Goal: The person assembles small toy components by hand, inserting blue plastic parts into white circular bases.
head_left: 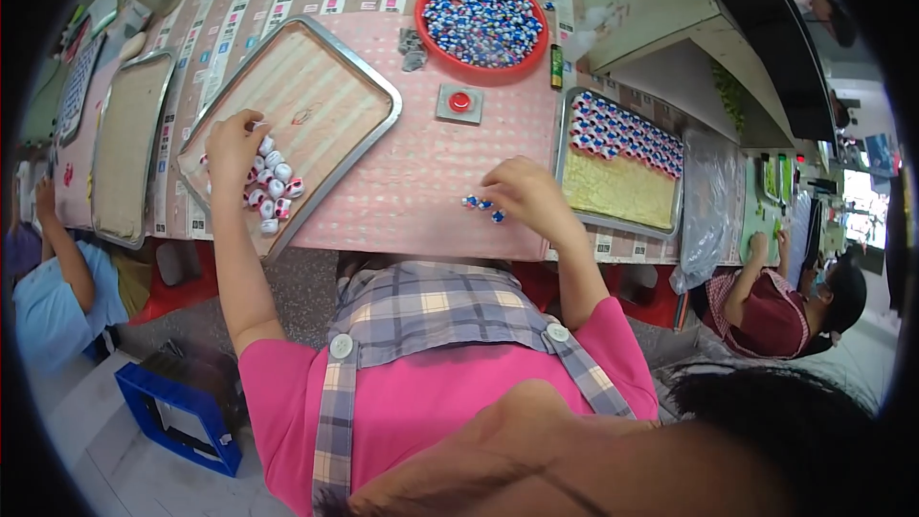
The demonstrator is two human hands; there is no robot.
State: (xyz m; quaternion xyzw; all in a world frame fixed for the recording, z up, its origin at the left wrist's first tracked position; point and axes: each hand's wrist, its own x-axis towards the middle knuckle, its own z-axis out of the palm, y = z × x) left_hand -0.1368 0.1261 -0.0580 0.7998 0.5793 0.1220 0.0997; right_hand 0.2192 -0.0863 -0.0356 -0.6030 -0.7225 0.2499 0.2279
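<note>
My left hand [233, 146] reaches over the left part of a metal-rimmed tray [385, 96]. Its fingers are curled closed beside a cluster of small rounded white pieces with pink-red patches [278, 174]; whatever sits between the fingertips is hidden. On the pink checked table cover, my right hand [528, 193] is low with its fingers apart. Just left of its fingertips lie several small shiny blue-and-white pieces [483, 206]. Between the hands and farther back is a small square block with a round red centre [459, 103].
A red basin [421, 33] full of blue-and-white pieces stands at the back. To the right, a tray [617, 190] holds rows of such pieces on its far half. A grey crumpled cloth [413, 50] lies near the basin. Co-workers sit at far left [67, 287] and right [766, 302].
</note>
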